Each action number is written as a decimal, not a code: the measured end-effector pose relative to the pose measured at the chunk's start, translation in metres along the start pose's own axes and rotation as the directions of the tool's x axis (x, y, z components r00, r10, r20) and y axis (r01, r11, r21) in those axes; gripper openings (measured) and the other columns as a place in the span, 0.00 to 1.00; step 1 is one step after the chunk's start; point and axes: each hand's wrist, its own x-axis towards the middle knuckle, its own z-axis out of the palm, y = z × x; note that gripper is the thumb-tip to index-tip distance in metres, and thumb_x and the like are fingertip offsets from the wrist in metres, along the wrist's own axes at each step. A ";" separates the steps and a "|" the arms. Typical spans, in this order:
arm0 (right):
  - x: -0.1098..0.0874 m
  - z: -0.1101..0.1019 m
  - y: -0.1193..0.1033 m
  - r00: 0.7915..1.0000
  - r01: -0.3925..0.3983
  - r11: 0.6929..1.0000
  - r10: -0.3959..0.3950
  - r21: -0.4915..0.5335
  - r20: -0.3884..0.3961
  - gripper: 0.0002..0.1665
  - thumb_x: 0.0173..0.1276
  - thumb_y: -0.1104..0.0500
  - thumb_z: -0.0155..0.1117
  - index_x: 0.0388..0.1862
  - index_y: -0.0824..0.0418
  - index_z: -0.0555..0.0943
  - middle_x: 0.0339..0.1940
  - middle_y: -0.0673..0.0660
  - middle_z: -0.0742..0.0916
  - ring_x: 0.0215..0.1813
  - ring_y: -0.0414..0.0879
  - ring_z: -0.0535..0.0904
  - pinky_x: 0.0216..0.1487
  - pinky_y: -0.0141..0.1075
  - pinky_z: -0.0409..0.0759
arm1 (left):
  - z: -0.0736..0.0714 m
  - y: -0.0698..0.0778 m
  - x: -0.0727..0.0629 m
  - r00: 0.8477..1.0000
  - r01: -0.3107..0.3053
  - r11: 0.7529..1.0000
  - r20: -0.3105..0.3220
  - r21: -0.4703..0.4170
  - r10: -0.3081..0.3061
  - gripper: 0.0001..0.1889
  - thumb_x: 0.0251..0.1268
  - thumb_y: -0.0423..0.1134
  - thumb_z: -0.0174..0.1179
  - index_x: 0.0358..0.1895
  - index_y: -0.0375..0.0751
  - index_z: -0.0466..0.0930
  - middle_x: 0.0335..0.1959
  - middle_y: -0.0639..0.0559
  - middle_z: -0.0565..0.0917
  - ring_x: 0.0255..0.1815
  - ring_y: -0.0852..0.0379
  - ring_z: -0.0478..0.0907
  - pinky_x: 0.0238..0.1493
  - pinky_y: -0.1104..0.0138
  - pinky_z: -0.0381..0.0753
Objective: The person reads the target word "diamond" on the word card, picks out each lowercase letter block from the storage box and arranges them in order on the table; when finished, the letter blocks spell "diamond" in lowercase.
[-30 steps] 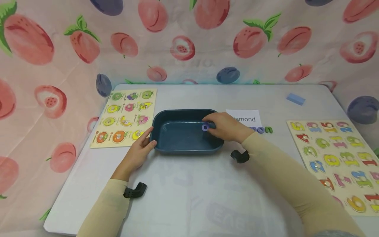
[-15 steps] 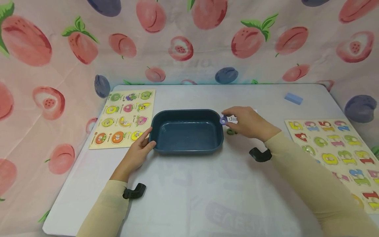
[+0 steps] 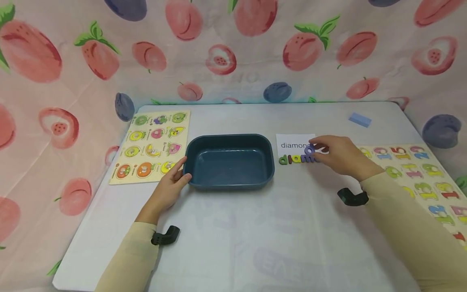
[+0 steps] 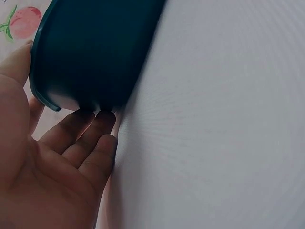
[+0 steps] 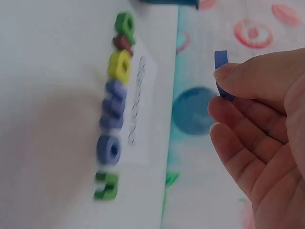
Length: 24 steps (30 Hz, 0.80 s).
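My right hand (image 3: 341,156) pinches a purple toy letter with a round loop (image 3: 309,150) between thumb and fingers, raised over the word card. In the right wrist view this letter (image 5: 221,74) shows edge-on. Below the white card (image 3: 288,142), printed "diamond", coloured letters (image 3: 296,159) lie in a row. The right wrist view shows them as d, i, a, m, o and a green n (image 5: 106,186). My left hand (image 3: 168,192) holds the left end of a dark blue plastic basin (image 3: 230,187), its thumb and fingers around the near corner. No items show inside the basin.
A fruit puzzle board (image 3: 149,148) lies left of the basin, and a number puzzle board (image 3: 416,174) sits at the right, partly hidden by my right arm. A light blue block (image 3: 360,119) rests at the back right. Fruit-patterned cloth (image 3: 248,81) hangs behind the white table.
My right hand has carried the purple letter out from over the basin, rightward to the card and letter row. The left hand stays at the basin.
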 end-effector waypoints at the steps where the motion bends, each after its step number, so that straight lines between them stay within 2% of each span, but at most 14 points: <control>1: -0.002 0.000 0.004 1.000 -0.008 1.000 0.008 0.000 0.000 0.26 0.70 0.60 0.65 0.64 0.69 0.77 0.56 0.67 0.84 0.54 0.61 0.81 0.55 0.56 0.78 | 0.000 0.000 0.000 1.000 0.001 1.000 0.001 -0.001 -0.001 0.34 0.78 0.49 0.53 0.81 0.64 0.50 0.75 0.37 0.64 0.74 0.42 0.63 0.71 0.45 0.61; 5: -0.009 0.001 0.021 0.999 -0.046 0.999 0.046 -0.004 0.012 0.26 0.71 0.59 0.65 0.65 0.70 0.76 0.56 0.68 0.83 0.55 0.62 0.79 0.55 0.58 0.77 | 0.000 0.000 -0.001 1.000 0.005 1.000 0.002 0.002 -0.005 0.34 0.78 0.50 0.54 0.81 0.65 0.50 0.75 0.37 0.64 0.74 0.42 0.63 0.71 0.45 0.60; 13: -0.020 0.002 0.051 0.998 -0.069 0.997 0.069 -0.017 0.002 0.24 0.72 0.61 0.63 0.63 0.72 0.76 0.54 0.71 0.83 0.54 0.64 0.80 0.54 0.60 0.76 | -0.001 -0.001 0.000 1.000 0.004 1.000 -0.001 0.009 -0.004 0.34 0.78 0.50 0.54 0.81 0.65 0.50 0.75 0.37 0.64 0.74 0.42 0.62 0.71 0.45 0.61; 24: -0.025 0.001 0.075 0.990 -0.136 0.991 0.136 -0.019 0.023 0.26 0.73 0.60 0.61 0.64 0.73 0.73 0.54 0.74 0.82 0.55 0.67 0.78 0.55 0.62 0.75 | -0.002 0.002 0.000 1.000 -0.003 1.000 0.005 0.008 0.002 0.34 0.78 0.48 0.54 0.81 0.61 0.51 0.74 0.36 0.65 0.73 0.41 0.64 0.69 0.45 0.63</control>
